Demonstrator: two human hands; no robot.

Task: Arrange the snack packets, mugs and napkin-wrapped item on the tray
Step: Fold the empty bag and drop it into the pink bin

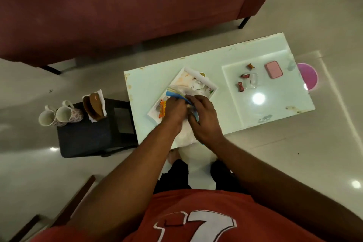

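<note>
A white rectangular tray (213, 87) lies tilted on the pale glass table (153, 82). Both my hands meet over its near end. My left hand (175, 109) and my right hand (204, 116) together pinch a blue and yellow snack packet (173, 93). An orange packet (162, 108) lies on the tray just left of my left hand. A white napkin or bag (185, 135) shows under my wrists. Two floral mugs (59, 116) stand on the dark stool (94, 135) to the left, beside a brown item on a napkin (94, 109).
Three wrapped candies (244, 75), a clear glass (254, 80) and a pink case (274, 69) sit on the table's right half. A maroon sofa (117, 6) runs along the far side. A pink round object (308, 75) lies on the floor past the table's right edge.
</note>
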